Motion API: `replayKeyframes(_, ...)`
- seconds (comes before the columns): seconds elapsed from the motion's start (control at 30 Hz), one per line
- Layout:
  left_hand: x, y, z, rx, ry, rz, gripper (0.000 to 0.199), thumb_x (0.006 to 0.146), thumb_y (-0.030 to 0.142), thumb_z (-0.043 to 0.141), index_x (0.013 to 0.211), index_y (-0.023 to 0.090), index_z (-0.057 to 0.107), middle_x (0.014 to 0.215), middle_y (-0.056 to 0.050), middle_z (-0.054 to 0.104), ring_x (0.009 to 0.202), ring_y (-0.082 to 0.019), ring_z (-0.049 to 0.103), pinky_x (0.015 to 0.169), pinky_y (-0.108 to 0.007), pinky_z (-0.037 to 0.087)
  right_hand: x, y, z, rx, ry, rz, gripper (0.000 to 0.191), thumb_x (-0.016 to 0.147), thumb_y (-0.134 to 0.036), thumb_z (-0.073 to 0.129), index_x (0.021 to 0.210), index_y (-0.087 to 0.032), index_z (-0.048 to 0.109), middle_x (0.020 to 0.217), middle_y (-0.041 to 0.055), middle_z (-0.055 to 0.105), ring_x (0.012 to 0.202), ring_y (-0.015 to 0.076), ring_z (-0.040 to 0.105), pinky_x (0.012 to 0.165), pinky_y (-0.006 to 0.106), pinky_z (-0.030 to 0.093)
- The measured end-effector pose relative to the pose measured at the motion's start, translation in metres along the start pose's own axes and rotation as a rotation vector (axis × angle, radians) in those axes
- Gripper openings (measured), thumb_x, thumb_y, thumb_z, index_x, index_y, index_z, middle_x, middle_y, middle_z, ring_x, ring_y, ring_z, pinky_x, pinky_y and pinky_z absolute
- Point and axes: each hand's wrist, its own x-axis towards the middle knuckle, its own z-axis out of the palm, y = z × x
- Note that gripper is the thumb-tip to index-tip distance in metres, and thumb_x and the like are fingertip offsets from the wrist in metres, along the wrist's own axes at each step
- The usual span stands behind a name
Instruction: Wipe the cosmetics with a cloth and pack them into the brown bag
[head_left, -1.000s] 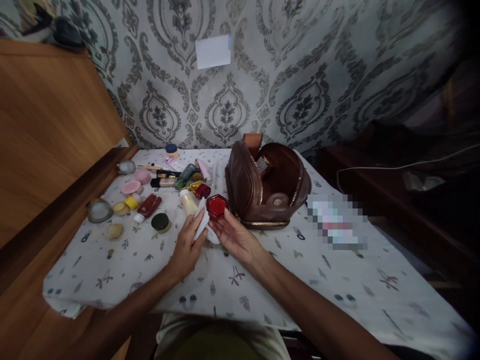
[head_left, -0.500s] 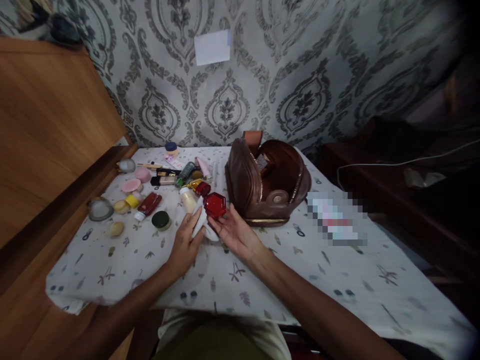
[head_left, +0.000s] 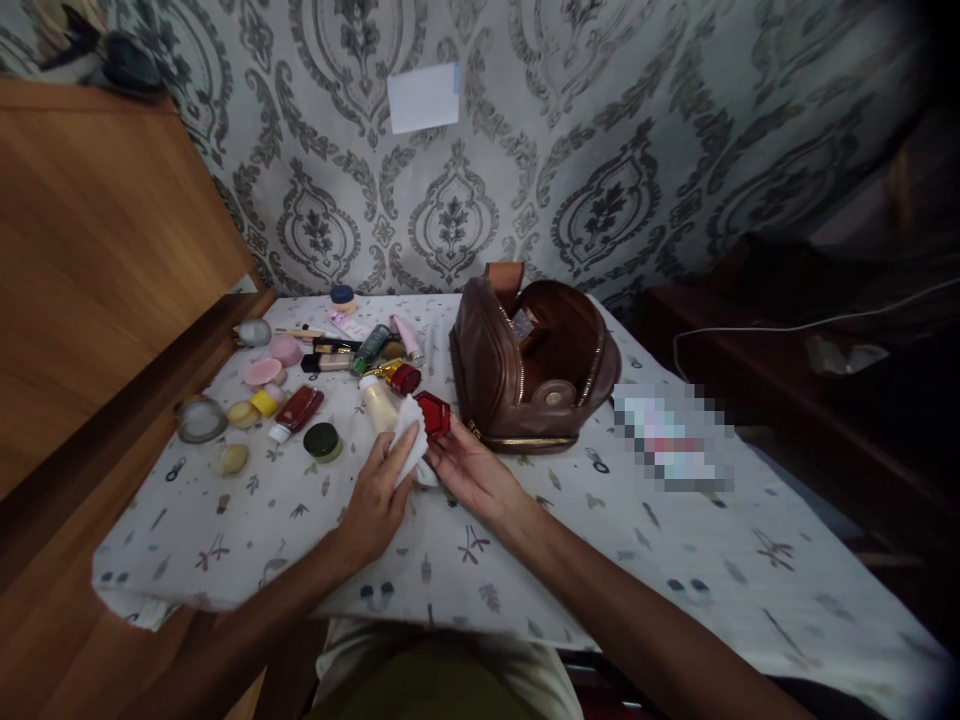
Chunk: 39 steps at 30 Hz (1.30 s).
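A white cloth (head_left: pixel 411 440) is pinched in my left hand (head_left: pixel 379 495), its upper part lying against the left side of a red hexagonal object (head_left: pixel 434 413). My right hand (head_left: pixel 474 470) holds that red object from below and the right, fingers curled at its lower edge. Just behind the cloth lies a cream bottle with a white cap (head_left: pixel 378 403), partly hidden. A dark red round item (head_left: pixel 406 378) sits behind the hexagonal one. To the right of my right hand stands a brown bag (head_left: pixel 487 370), unzipped, with a small box-like item inside.
Left on the patterned cloth are a dark green jar (head_left: pixel 322 441), a red bottle (head_left: pixel 300 407), a pink round container (head_left: pixel 263 372), a glass lid (head_left: pixel 200 418) and several other cosmetics. A pixelated packet (head_left: pixel 671 437) lies right of the bag. Wooden furniture (head_left: pixel 112 200) borders the left.
The white cloth has shifted up and right, now covering the left part of the red hexagonal object. That object has turned slightly. Both hands remain close to where they were.
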Motion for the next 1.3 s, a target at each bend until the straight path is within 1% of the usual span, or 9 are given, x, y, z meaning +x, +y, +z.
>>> replayKeyframes(0.07,-0.001,-0.001,0.002,0.062,-0.025,0.053,0.059,0.095,0.013,0.039,0.152,0.026,0.036,0.131,-0.013,0.05,0.122,-0.026,0.051,0.104,-0.041,0.044,0.001,0.002,-0.002,-0.024,-0.007,-0.004,0.023,0.078,-0.018,0.08,0.1,-0.017,0.072,0.097,0.0033,0.077,0.092,0.0151,0.071,0.09,0.027,0.058)
replayKeyframes(0.17,-0.001,-0.002,0.003,0.221,-0.047,0.119,0.065,0.09,0.006,0.038,0.152,0.027,0.035,0.116,-0.011,0.052,0.105,-0.025,0.055,0.086,-0.036,0.051,0.001,0.004,-0.003,-0.048,-0.031,-0.022,0.026,0.074,-0.021,0.084,0.098,-0.017,0.073,0.096,0.0019,0.077,0.088,0.0133,0.07,0.088,0.024,0.057)
replayKeyframes(0.27,0.003,-0.001,-0.001,0.365,-0.04,0.175,0.066,0.088,0.005,0.038,0.151,0.027,0.036,0.107,-0.01,0.052,0.095,-0.024,0.054,0.072,-0.033,0.051,-0.002,0.005,-0.002,-0.1,-0.058,-0.055,0.027,0.071,-0.024,0.086,0.096,-0.019,0.074,0.095,0.0004,0.077,0.088,0.0133,0.069,0.088,0.024,0.056)
replayKeyframes(0.5,0.018,0.005,-0.013,0.5,-0.071,0.117,0.064,0.086,0.003,0.038,0.148,0.022,0.039,0.109,-0.011,0.051,0.1,-0.026,0.051,0.08,-0.039,0.052,-0.005,0.003,0.0,-0.153,-0.055,-0.055,0.03,0.066,-0.029,0.09,0.09,-0.024,0.074,0.098,-0.0017,0.077,0.091,0.0141,0.069,0.089,0.028,0.055)
replayKeyframes(0.6,0.021,0.002,-0.015,0.528,-0.054,0.103,0.062,0.087,0.003,0.037,0.147,0.019,0.04,0.11,-0.012,0.052,0.1,-0.027,0.051,0.083,-0.041,0.051,-0.005,0.003,0.001,-0.151,-0.054,-0.055,0.032,0.063,-0.029,0.092,0.088,-0.025,0.073,0.096,-0.0017,0.077,0.087,0.0138,0.07,0.083,0.028,0.057)
replayKeyframes(0.7,0.018,-0.004,-0.015,0.539,-0.026,0.096,0.061,0.088,0.004,0.037,0.148,0.017,0.039,0.11,-0.013,0.052,0.098,-0.027,0.051,0.083,-0.041,0.051,-0.005,0.002,0.001,-0.129,-0.027,-0.051,0.033,0.061,-0.027,0.093,0.087,-0.025,0.072,0.095,-0.0021,0.077,0.086,0.0144,0.07,0.083,0.03,0.058)
replayKeyframes(0.87,0.005,-0.008,-0.011,0.493,-0.006,0.104,0.07,0.089,0.003,0.036,0.155,0.019,0.023,0.111,-0.013,0.052,0.099,-0.027,0.054,0.081,-0.038,0.052,-0.008,0.002,0.004,-0.133,-0.007,-0.058,0.038,0.058,-0.028,0.094,0.09,-0.024,0.073,0.098,-0.001,0.077,0.09,0.0148,0.07,0.086,0.03,0.057)
replayKeyframes(1.03,-0.007,0.003,-0.006,0.553,-0.048,0.124,0.083,0.086,-0.001,0.035,0.158,0.024,0.001,0.107,-0.011,0.053,0.095,-0.026,0.056,0.074,-0.034,0.053,-0.008,0.002,0.007,-0.195,-0.061,-0.093,0.036,0.058,-0.034,0.094,0.085,-0.02,0.076,0.092,0.0008,0.077,0.087,0.0137,0.068,0.085,0.025,0.056)
replayKeyframes(1.3,-0.005,0.014,-0.011,0.641,-0.021,0.238,0.084,0.084,-0.004,0.035,0.158,0.02,0.003,0.102,-0.011,0.054,0.091,-0.025,0.057,0.071,-0.032,0.053,-0.009,0.005,0.011,-0.213,-0.096,-0.115,0.031,0.059,-0.034,0.093,0.08,-0.021,0.076,0.084,-0.001,0.077,0.078,0.0117,0.066,0.081,0.023,0.054)
